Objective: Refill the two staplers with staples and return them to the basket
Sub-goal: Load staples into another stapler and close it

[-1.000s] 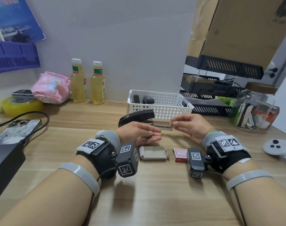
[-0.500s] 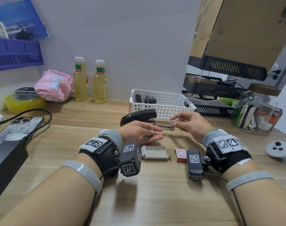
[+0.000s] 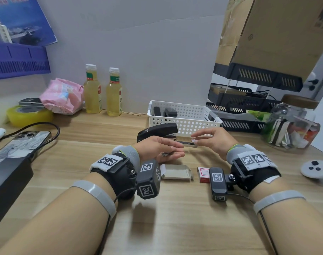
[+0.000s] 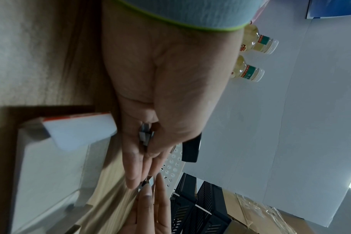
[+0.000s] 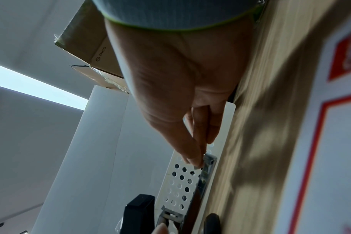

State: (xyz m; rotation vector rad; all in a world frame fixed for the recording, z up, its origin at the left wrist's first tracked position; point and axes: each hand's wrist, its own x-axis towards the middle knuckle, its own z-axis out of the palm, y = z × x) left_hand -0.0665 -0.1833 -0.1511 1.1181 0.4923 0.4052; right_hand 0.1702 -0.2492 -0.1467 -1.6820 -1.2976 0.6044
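Black stapler [image 3: 158,130] sits hinged open in your left hand [image 3: 159,146], fingers curled round its base, while your right hand [image 3: 213,139] pinches staples at its metal rail just near the white basket [image 3: 199,115], so you're mid-refill, with its return pending.

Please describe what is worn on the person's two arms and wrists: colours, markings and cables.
Both forearms are bare, each with a pale grey band. Each wrist has a grey knit cuff with a yellow-green edge, a black strap topped by a white plate of black square markers, and a dark camera block with similar markers. A thin black cable runs back along each arm.
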